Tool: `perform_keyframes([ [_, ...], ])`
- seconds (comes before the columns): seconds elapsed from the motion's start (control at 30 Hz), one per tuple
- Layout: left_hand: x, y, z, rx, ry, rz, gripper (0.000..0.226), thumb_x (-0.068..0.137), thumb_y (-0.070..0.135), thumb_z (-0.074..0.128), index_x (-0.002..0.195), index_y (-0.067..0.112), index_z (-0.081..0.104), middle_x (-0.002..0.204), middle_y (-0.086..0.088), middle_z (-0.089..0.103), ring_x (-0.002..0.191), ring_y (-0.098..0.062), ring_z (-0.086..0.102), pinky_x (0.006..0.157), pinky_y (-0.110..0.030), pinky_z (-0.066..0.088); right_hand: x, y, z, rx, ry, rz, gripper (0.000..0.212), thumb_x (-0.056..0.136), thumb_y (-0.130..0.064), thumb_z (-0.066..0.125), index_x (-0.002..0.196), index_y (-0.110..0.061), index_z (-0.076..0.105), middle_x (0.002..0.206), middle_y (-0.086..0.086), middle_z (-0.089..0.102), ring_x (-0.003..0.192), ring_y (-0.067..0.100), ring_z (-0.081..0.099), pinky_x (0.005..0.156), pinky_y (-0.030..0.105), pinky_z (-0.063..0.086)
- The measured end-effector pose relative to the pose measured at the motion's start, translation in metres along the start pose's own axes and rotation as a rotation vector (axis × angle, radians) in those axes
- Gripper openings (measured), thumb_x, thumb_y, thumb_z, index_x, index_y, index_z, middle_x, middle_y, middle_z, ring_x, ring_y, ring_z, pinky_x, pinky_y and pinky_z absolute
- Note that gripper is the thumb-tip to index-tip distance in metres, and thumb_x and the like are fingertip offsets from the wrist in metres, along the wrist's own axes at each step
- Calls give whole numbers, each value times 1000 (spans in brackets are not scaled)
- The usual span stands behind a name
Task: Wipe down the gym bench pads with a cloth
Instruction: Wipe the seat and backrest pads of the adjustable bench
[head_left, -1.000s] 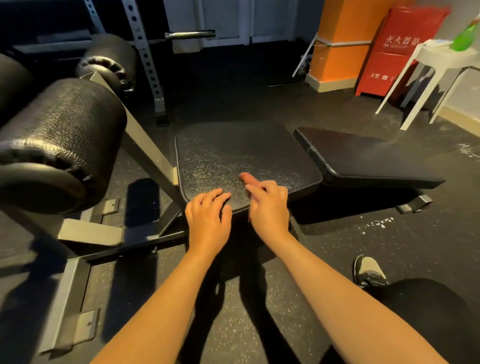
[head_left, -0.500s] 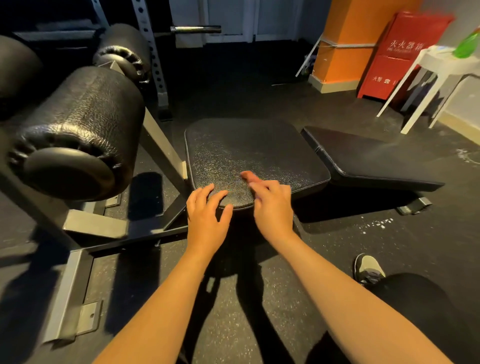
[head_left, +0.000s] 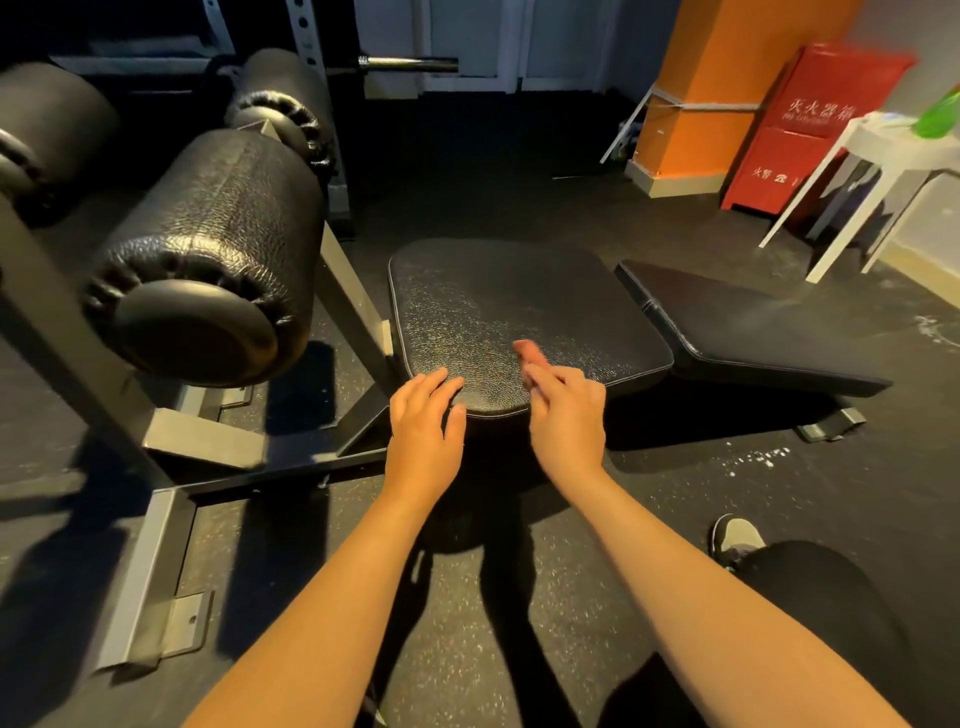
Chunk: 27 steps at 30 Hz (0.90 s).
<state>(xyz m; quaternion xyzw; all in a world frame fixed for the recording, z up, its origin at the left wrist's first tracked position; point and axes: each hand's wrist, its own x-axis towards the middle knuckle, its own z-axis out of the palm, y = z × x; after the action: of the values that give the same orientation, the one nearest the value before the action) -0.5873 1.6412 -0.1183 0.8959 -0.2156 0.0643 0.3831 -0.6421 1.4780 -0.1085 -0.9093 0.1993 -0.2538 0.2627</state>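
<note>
No cloth is seen anywhere in the head view, so wiping is judged not yet started. The left hand (head_left: 423, 431) is held at the near edge of the seat pad (head_left: 519, 306), fingers loosely spread and relaxed, tips touching or just above the pad rim; which cannot be told. The right hand (head_left: 566, 415) is held just beside it over the same edge, one finger stretched forward over the pad, the rest loosely bent and blurred; nothing is gripped by either hand. The seat pad lies straight ahead of both sets of fingers. The back pad (head_left: 753, 332) is set just beside the seat pad, to its right. The bench's long axis is judged to run left to right across the view, so strokes would go sideways. The right hand is nearer the back pad. The left hand is nearer the roller pads (head_left: 208, 249), which are raised on the frame (head_left: 156, 561) to the left. A cloth must be fetched first.
</note>
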Motion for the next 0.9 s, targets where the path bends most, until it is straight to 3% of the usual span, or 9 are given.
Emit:
perform_keyframes([
  [0.1,-1,-2,0,-4,-19,2,42,106,29,46,148,24,48,157,7,38,149,-13,17,113,-21,8,-8,-4,8,5,43,94,38,100,-18,54,136,-32,57,128,-13,55,119,16,38,74,28,47],
  [0.3,2,-4,-3,-131,-21,-16,40,108,25,37,145,22,51,152,4,46,147,-14,26,119,-25,13,-25,-44,30,71,8,-75,28,97,-22,59,123,-29,69,121,-10,64,105,20,45,72,34,51],
  [0.4,3,-12,-3,-336,-32,-92,39,107,33,36,142,32,52,146,10,51,140,-10,38,119,-41,31,-20,-60,31,193,-87,-123,24,101,-32,54,120,-32,69,115,-14,69,105,14,52,84,26,44],
  [0.5,2,-6,-4,-501,-2,-96,42,107,36,34,148,36,45,151,16,46,143,-5,38,119,-41,32,-8,-70,23,415,-257,-61,32,103,-32,44,128,-35,64,118,-15,69,110,3,60,94,21,46],
  [0.6,3,3,-6,-345,32,39,47,108,26,38,155,25,35,163,9,29,150,-2,22,124,-35,22,-2,-63,16,502,-331,-63,37,103,-25,40,133,-33,61,127,-14,63,118,-5,52,98,20,43],
  [0.7,9,3,-3,-29,-39,245,50,104,28,49,153,25,39,163,3,28,151,-8,20,124,-35,21,8,-36,13,273,-151,-78,33,101,-24,42,122,-26,67,125,-7,61,118,3,51,101,29,44],
  [0.8,17,1,-2,10,-17,264,40,101,17,52,140,24,52,149,3,45,132,-9,48,110,-33,44,15,-8,10,87,-177,-113,34,101,-23,49,133,-20,61,132,-3,60,123,14,53,107,32,42],
  [0.87,21,-5,-8,-149,58,79,38,100,9,49,134,27,52,141,3,46,109,-14,63,82,-32,60,14,1,8,99,-220,-113,34,102,-25,50,135,-20,59,133,-4,60,125,14,51,107,28,39],
  [0.9,24,-10,-10,-197,106,-14,39,101,8,47,134,27,51,141,3,45,110,-17,64,82,-33,61,12,2,10,106,-223,-112,35,102,-26,50,135,-21,59,134,-5,59,127,13,49,108,26,37],
])
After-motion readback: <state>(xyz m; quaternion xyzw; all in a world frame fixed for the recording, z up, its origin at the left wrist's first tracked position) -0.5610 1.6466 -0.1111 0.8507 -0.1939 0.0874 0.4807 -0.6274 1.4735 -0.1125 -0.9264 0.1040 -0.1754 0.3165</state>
